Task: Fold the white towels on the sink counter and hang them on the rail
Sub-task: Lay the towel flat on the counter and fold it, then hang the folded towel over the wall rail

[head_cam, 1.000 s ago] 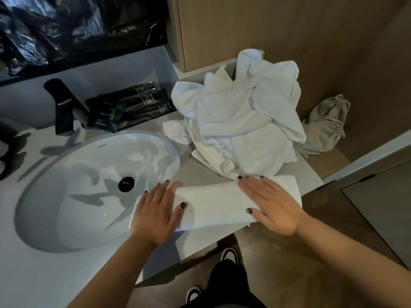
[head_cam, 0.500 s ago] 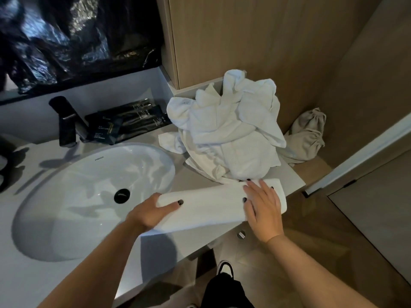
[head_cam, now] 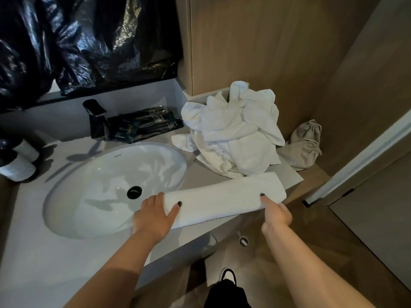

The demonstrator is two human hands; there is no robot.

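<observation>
A folded white towel (head_cam: 224,200) lies as a long strip along the front edge of the sink counter (head_cam: 200,172). My left hand (head_cam: 153,216) grips its left end, thumb on top and fingers tucked under. My right hand (head_cam: 277,213) pinches the front right edge, thumb on top, fingers underneath and hidden. Behind the strip sits a crumpled pile of white towels (head_cam: 235,134) against the wooden wall. No rail is in view.
The oval white basin (head_cam: 93,187) fills the counter's left, with a black faucet (head_cam: 95,118) and dark toiletry packets (head_cam: 144,124) behind it. A beige cloth bag (head_cam: 304,145) lies right of the pile. Two capped bottles (head_cam: 17,156) stand far left. A door frame (head_cam: 360,156) runs at right.
Both hands lay flat on the towel strip a second ago. Since then each hand has slid to an end and curled round the towel's edge.
</observation>
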